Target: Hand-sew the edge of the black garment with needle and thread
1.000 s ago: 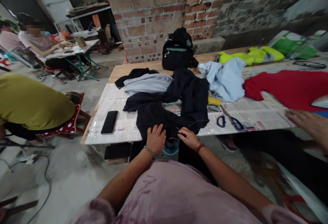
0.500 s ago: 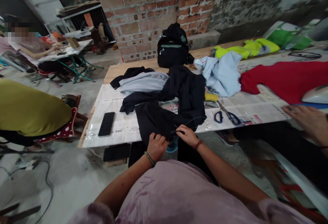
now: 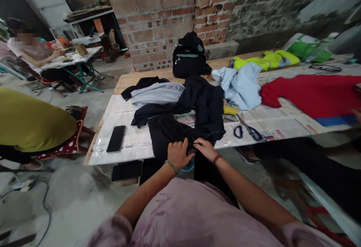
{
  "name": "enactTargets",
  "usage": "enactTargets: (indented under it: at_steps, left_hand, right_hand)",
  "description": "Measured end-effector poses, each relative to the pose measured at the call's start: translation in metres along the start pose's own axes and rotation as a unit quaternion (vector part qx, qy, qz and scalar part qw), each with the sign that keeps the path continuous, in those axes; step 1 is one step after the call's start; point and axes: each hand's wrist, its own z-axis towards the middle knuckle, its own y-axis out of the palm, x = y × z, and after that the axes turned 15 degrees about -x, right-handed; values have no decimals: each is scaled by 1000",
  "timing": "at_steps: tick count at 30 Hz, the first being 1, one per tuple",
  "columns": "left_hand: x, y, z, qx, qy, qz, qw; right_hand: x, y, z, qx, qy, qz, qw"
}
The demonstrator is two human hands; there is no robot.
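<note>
A black garment lies bunched on the table, one part drawn down over the near edge. My left hand grips the cloth at that edge, fingers on top and thumb towards the right. Just beside it, my right hand pinches the same fold between thumb and fingers. A thin pale thread runs over the black cloth near my right hand. A fine needle-like line shows by my right fingertips, too small to make out surely.
Scissors and a yellow spool-like piece lie to the right. A phone rests left. Beyond are a black backpack, light-blue cloth and a red garment. A co-worker's hand shows at the right edge.
My left hand has shifted right and up, closer to my right hand. The co-worker's hand at the right has moved away from the table edge, and the white object on the red garment has left view.
</note>
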Motion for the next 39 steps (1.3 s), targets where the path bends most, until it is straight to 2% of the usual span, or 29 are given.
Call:
enactTargets:
  at_steps: [10, 19, 23, 27, 34, 36, 39]
  left_hand:
    - [10, 4, 15, -111, -46, 10, 993]
    - [20, -8, 27, -143, -18, 28, 989]
    - [16, -15, 26, -107, -9, 55, 993]
    - [-3, -25, 11, -81, -21, 62, 995]
    - [-63, -48, -12, -95, -83, 90, 988]
    - [-82, -53, -9, -135, -99, 83, 982]
    - [-111, -60, 5, -254, -93, 38, 962]
  right_hand:
    - [1, 0, -1, 8, 4, 27, 1000]
    - [6, 1, 0, 15, 3, 71, 997]
    - [7, 1, 0, 22, 6, 83, 996]
    - [4, 0, -2, 16, 5, 83, 996]
    - [-4, -1, -5, -10, -7, 23, 1000]
    - [-5, 0, -5, -15, -13, 9, 1000]
    - [-7, 1, -5, -17, -21, -5, 1000]
